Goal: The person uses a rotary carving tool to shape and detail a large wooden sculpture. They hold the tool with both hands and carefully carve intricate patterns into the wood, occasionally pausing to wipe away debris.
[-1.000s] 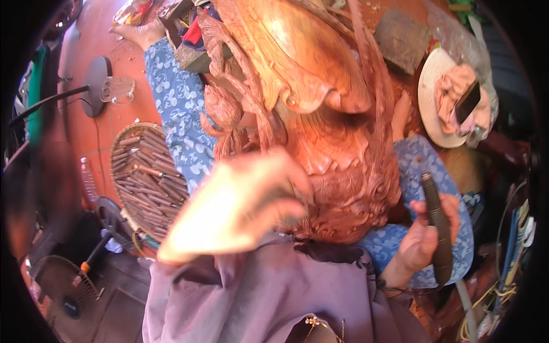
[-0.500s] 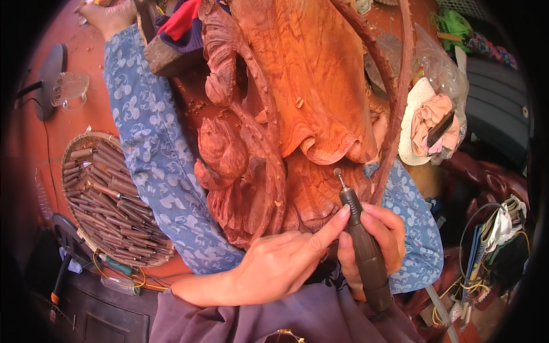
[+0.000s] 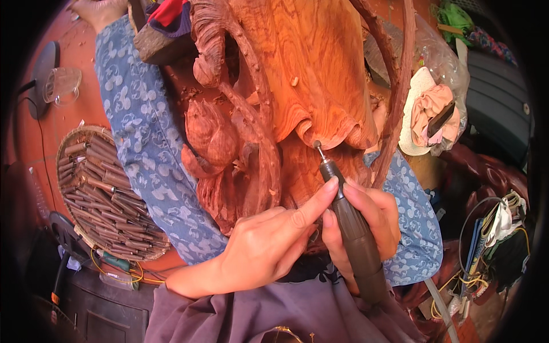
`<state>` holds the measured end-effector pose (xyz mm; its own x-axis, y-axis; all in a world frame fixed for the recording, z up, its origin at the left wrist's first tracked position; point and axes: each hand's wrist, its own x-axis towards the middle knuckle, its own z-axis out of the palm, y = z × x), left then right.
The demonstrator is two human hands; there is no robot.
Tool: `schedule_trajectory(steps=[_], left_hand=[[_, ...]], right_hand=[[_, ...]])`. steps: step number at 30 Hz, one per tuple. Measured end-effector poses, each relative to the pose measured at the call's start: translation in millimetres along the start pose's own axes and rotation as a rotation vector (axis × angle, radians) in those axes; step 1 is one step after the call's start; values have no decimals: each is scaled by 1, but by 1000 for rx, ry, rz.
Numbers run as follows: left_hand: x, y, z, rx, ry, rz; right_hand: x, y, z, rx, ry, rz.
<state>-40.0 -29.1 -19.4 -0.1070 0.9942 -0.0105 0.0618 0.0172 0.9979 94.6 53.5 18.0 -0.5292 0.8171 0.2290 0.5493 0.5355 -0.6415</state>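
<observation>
My right hand (image 3: 369,223) is wrapped round a dark rotary carving tool (image 3: 360,246), which points up and to the left. Its small round burr (image 3: 317,144) meets, or nearly meets, the curled lower lip of a reddish-orange wood carving (image 3: 314,74). From the left, my left hand (image 3: 263,246) reaches across with its index finger stretched out and pressed on the tool's neck. Its other fingers are curled, and its thumb is hidden. Left of the smooth panel, the carving has a bud shape (image 3: 209,131) and knobbly stems (image 3: 246,114).
Blue patterned cloth-covered legs (image 3: 137,126) flank the carving. A round basket (image 3: 63,188) of wooden-handled chisels stands at the left, below a clear mug (image 3: 63,86). At the right lie a pale hat (image 3: 420,91) with pink cloth, a plastic bag and cables.
Both hands and the rotary tool have moved up and left. The burr, earlier just below the curled lip, is now at it. The whole view has shifted slightly.
</observation>
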Motion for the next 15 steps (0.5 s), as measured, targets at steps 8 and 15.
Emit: schedule_trajectory(steps=[8, 15], left_hand=[[0, 0, -1, 9, 6, 7], [2, 2, 1, 4, -62, -14]], right_hand=[[-2, 0, 4, 35, 26, 21], [-4, 0, -5, -28, 25, 23]])
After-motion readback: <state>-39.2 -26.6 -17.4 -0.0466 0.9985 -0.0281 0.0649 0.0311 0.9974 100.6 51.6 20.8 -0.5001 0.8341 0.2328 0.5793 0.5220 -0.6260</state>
